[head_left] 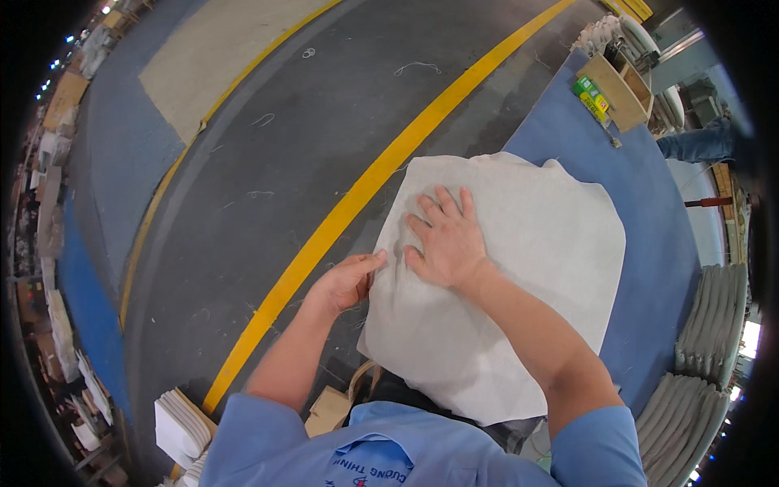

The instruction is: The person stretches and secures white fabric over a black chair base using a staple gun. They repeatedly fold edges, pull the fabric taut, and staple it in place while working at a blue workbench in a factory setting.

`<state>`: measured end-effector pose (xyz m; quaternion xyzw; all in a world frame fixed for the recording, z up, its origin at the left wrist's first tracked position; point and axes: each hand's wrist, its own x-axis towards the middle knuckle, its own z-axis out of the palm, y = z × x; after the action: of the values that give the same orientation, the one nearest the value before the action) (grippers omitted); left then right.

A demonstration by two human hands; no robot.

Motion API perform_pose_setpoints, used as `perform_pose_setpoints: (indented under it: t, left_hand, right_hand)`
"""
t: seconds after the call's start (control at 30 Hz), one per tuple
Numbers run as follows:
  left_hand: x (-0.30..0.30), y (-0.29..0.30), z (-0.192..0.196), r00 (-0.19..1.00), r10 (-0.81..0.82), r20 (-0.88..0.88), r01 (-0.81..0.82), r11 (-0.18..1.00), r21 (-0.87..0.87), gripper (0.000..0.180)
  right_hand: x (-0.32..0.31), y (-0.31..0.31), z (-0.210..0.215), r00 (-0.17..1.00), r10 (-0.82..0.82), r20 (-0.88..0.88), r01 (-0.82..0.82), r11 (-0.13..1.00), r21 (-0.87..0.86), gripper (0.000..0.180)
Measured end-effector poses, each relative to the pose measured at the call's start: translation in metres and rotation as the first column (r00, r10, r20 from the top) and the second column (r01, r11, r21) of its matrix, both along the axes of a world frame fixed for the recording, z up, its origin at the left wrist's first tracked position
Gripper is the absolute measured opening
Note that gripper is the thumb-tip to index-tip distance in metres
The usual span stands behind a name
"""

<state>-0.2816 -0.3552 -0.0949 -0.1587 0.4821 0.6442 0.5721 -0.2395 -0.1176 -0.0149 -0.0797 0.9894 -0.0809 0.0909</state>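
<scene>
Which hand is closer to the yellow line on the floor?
The left hand. It grips the white cloth's edge beside the yellow line. The right hand lies flat on the cloth, farther from the line.

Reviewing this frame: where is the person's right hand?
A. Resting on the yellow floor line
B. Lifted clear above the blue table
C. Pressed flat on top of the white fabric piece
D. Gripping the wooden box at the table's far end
C: the right hand lies palm down with fingers spread on the white fabric piece, while the left hand pinches that fabric's left edge at the blue table.
</scene>
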Motion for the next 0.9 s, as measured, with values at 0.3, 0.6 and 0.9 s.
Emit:
perform_pose_setpoints:
  t: [0.3,0.6,0.9]
  left_hand:
    - [-0.002,0.018,0.013,0.984,-0.180,-0.010,0.176,0.969,-0.173,0.069]
    - [0.059,0.071,0.016,0.470,-0.450,-0.759,-0.349,0.696,-0.628,0.049]
    - [0.054,0.077,0.017,0.555,-0.432,-0.711,-0.257,0.724,-0.641,0.054]
  right_hand:
    - [0.006,0.001,-0.012,0.996,-0.021,-0.091,0.014,0.997,-0.077,0.056]
    - [0.017,0.014,-0.007,0.961,-0.021,-0.277,-0.023,0.987,-0.156,0.053]
    - [0.179,0.183,0.036,0.922,-0.166,-0.349,0.224,0.965,0.133,0.074]
